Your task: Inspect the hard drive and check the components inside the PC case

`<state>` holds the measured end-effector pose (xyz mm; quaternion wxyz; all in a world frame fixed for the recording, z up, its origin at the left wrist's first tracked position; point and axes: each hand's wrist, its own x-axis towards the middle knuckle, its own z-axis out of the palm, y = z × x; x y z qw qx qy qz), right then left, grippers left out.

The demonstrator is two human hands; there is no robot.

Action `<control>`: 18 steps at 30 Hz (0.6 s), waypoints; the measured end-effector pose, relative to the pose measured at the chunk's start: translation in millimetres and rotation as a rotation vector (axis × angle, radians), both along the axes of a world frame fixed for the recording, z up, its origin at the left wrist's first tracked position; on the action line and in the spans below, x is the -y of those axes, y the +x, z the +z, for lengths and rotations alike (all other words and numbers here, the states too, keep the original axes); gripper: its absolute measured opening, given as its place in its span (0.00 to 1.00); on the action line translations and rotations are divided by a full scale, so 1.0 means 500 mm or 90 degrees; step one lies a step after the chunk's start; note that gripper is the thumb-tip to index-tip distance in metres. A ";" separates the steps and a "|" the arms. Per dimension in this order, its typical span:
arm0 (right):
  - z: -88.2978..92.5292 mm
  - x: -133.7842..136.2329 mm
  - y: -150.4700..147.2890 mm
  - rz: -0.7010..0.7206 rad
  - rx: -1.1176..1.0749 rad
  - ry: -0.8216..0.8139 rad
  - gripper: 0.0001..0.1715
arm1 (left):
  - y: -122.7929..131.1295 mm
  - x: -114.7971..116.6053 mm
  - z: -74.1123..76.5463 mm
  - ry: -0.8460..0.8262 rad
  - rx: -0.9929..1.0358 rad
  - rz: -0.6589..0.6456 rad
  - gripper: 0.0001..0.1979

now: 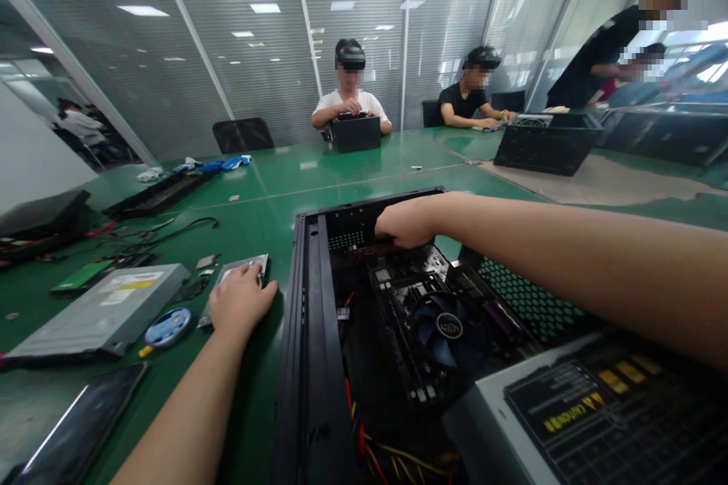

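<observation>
An open black computer case (310,333) lies on the green table in front of me. Inside are a motherboard with a round cooler fan (449,327) and a power supply (597,409) at the near right. My right hand (405,223) reaches into the far end of the case, fingers curled down on a card or part near the rear wall; what it grips is hidden. My left hand (239,301) lies flat on a silver hard drive (250,267) to the left of the case.
A grey optical drive (102,314), a blue round tape measure (167,326), a green circuit board (80,276), cables and a dark panel (80,424) lie at left. Across the table other people work on black cases (356,132) (546,140).
</observation>
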<state>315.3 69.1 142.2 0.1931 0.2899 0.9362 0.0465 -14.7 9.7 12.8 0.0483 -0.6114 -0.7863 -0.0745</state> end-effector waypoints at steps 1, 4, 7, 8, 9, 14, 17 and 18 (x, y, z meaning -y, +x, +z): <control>0.000 -0.002 0.003 -0.008 -0.005 0.000 0.20 | -0.001 -0.001 -0.001 0.009 -0.006 0.003 0.26; -0.001 -0.005 0.004 -0.036 -0.028 0.009 0.26 | -0.003 -0.001 -0.003 0.021 -0.014 0.004 0.26; -0.003 -0.007 0.002 0.012 -0.103 -0.022 0.27 | -0.004 -0.002 -0.005 0.022 -0.016 0.007 0.26; -0.004 -0.008 0.002 0.034 -0.135 -0.047 0.25 | -0.004 -0.002 -0.007 0.022 -0.017 0.007 0.26; -0.004 -0.009 0.002 0.050 -0.162 -0.073 0.24 | -0.005 -0.003 -0.008 0.023 -0.018 0.007 0.26; -0.005 -0.013 0.007 0.037 -0.208 -0.140 0.17 | -0.011 -0.010 -0.020 0.031 -0.026 0.015 0.26; -0.007 -0.015 0.007 0.041 -0.210 -0.159 0.15 | -0.014 -0.014 -0.023 0.019 -0.034 0.028 0.27; -0.008 -0.017 0.007 0.042 -0.213 -0.165 0.16 | -0.014 -0.014 -0.022 0.013 -0.037 0.030 0.28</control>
